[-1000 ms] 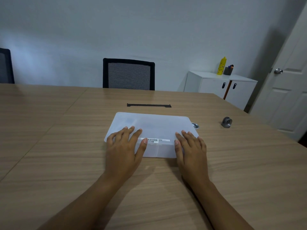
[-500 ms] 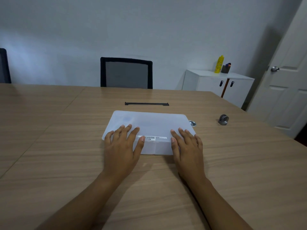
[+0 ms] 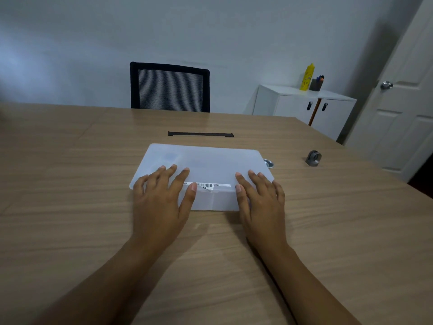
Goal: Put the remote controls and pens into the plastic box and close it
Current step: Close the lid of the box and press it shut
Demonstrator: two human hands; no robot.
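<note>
A frosted white plastic box point(image 3: 206, 163) lies on the wooden table point(image 3: 70, 207) with its lid down. A barcode label runs along the lid's front edge. My left hand point(image 3: 161, 202) lies flat on the lid's near left part, fingers spread, thumb at the front edge. My right hand point(image 3: 262, 202) lies flat on the near right corner in the same way. Faint shapes show through the lid at the far left. No remote controls or pens are visible outside the box.
A black strip point(image 3: 200, 134) lies behind the box. A small silver round thing point(image 3: 268, 163) touches the box's right side, and a grey ring-shaped object point(image 3: 313, 158) stands further right. Beyond the table are a black chair point(image 3: 169, 89), a white cabinet point(image 3: 302, 106) and a door point(image 3: 403, 102).
Both hands stay flat on the lid in the same places. Only the camera view has shifted a little.
</note>
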